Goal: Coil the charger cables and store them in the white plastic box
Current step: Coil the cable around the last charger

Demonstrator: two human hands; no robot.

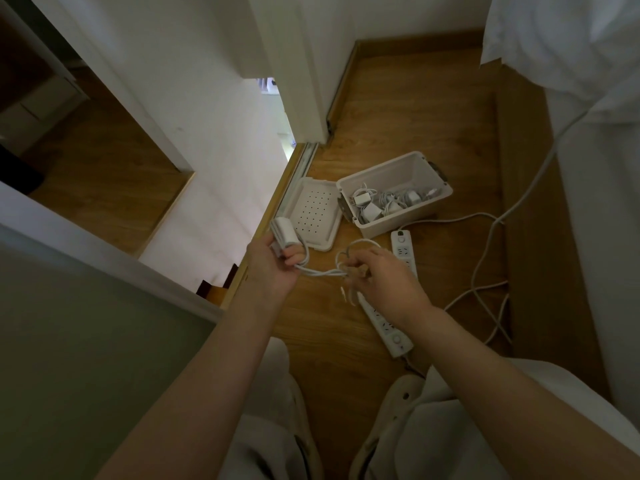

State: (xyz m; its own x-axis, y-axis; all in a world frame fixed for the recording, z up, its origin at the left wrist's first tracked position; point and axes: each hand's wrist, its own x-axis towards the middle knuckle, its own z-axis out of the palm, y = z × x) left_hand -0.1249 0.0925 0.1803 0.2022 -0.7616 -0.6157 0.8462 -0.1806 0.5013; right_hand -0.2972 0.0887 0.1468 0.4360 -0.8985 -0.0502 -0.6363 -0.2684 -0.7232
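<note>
One view only. The head-worn wide-angle camera looks forward and steeply down along the person's forearms. The left hand (273, 265) and right hand (384, 275) sit near frame centre, close to the lens. The wooden floor (415, 116) lies beneath, with the white plastic box (398, 225) farther ahead. Straight edges bow near the margins.

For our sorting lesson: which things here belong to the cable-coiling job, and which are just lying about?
Job: charger held in the left hand; cable pinched by the right hand; box; stored chargers inside it; lid.
Lying about: far power strip; near power strip; cords; slippers.
</note>
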